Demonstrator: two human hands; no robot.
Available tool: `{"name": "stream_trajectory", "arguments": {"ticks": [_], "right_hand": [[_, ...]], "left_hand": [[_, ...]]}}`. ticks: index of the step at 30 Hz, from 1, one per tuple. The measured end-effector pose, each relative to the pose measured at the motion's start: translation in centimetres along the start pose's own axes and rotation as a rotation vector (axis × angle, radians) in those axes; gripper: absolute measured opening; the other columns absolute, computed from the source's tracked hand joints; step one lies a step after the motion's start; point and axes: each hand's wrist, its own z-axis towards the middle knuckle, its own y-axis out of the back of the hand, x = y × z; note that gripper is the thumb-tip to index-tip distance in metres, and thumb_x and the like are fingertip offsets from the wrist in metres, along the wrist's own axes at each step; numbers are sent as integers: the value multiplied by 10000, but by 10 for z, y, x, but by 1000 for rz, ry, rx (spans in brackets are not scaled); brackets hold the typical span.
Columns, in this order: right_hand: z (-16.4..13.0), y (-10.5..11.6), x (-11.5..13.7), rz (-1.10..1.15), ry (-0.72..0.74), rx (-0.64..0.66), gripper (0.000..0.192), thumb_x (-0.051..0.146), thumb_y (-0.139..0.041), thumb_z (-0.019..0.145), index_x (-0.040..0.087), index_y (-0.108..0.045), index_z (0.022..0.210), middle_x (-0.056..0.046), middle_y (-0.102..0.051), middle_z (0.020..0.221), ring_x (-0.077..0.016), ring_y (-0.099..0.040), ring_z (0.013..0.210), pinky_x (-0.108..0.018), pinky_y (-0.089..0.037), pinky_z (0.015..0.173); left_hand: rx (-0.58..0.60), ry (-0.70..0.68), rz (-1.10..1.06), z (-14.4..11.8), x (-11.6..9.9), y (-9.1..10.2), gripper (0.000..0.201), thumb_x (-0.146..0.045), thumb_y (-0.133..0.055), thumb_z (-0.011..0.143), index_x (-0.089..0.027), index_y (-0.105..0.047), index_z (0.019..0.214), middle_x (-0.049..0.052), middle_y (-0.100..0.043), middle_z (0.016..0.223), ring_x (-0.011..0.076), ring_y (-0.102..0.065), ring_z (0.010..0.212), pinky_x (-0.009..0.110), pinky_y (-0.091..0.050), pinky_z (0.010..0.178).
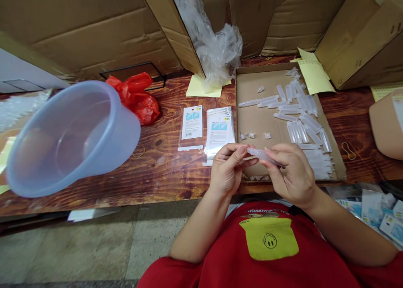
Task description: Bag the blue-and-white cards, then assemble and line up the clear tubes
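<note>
A person in a red shirt sits at a dark brown wooden table (163,170), seen from above. Both hands meet just above the table's near edge. The right hand (291,174) grips a small clear plastic tube (262,155) between thumb and fingers, holding it nearly level. The left hand (227,168) pinches the tube's left tip with thumb and forefinger. Directly behind the hands lies a shallow flat cardboard tray (252,90) holding many more clear plastic tubes (302,120) heaped along its right side, with a few tiny clear caps (252,135) loose near its middle. Left of the tray rests a stack of small printed plastic packets (218,130). Further left, a large translucent pale blue plastic basin (72,137) stands tilted on its side. A crumpled red plastic bag (137,95) lies behind the basin.
</note>
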Motion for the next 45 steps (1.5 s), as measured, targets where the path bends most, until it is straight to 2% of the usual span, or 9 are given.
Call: {"name": "stream_trajectory", "arguments": {"ticks": [7,16,18,21,25,27,32,39,45], "right_hand": [[-4,-7,15,81,-135,-28,268,122,-603,923,239,-586,1163,-74,-688,951,-214,-684,874,-369,-590,732],[-14,-36,22,289,-573,-47,128,280,-523,1007,231,-516,1125,-73,-659,1051,-174,-672,990,-322,-573,821],[-9,-33,15,249,-517,26,165,298,-488,1021,223,-492,1167,-101,-657,1123,-184,-655,1047,-339,-557,856],[6,-14,-10,184,-342,315,190,333,-452,1036,226,-569,1140,-95,-673,1119,-211,-619,1058,-382,-519,902],[27,5,-68,-57,-89,557,291,303,-438,1019,180,-679,1125,-122,-679,1040,-264,-579,1027,-452,-472,943],[31,2,-101,-171,-4,688,316,231,-439,993,150,-697,1158,-155,-674,1108,-285,-577,1067,-467,-470,963],[32,-17,-148,-165,43,890,245,232,-521,942,161,-749,997,-140,-691,985,-258,-633,935,-399,-523,857],[60,8,-100,148,-31,604,184,350,-620,943,208,-713,1016,-62,-709,891,-187,-646,790,-315,-515,730],[67,17,-64,346,127,604,162,300,-643,953,205,-750,1029,-43,-669,884,-125,-620,763,-239,-485,671]], "left_hand": [[6,-6,53,-4,2,6,365,-383,-970,545,-183,-712,710,1,-767,757,144,-728,722,230,-621,617],[4,-52,61,-3,17,-1,346,-424,-903,668,-214,-752,899,36,-792,937,185,-743,904,294,-606,794],[38,-50,36,0,21,-3,360,-413,-882,700,-217,-756,975,55,-786,1066,202,-726,1031,319,-578,914],[24,-59,7,5,18,0,342,-394,-868,725,-208,-729,976,50,-774,1097,201,-720,1051,338,-557,958],[11,-57,-8,10,6,10,373,-447,-832,766,-204,-650,984,-3,-724,817,118,-680,671,262,-569,675],[11,-20,-17,10,1,12,388,-452,-822,771,-185,-645,991,-29,-644,704,52,-522,502,164,-436,489],[43,107,19,4,1,11,441,-465,-788,769,-131,-646,1019,-41,-537,620,19,-295,443,128,-191,405],[98,91,147,-1,4,19,467,-446,-814,734,-206,-416,777,-45,-580,603,37,-322,448,139,-246,438],[265,56,220,-3,9,23,438,-494,-781,806,-213,-446,842,-46,-579,650,50,-348,468,158,-254,433]]}}
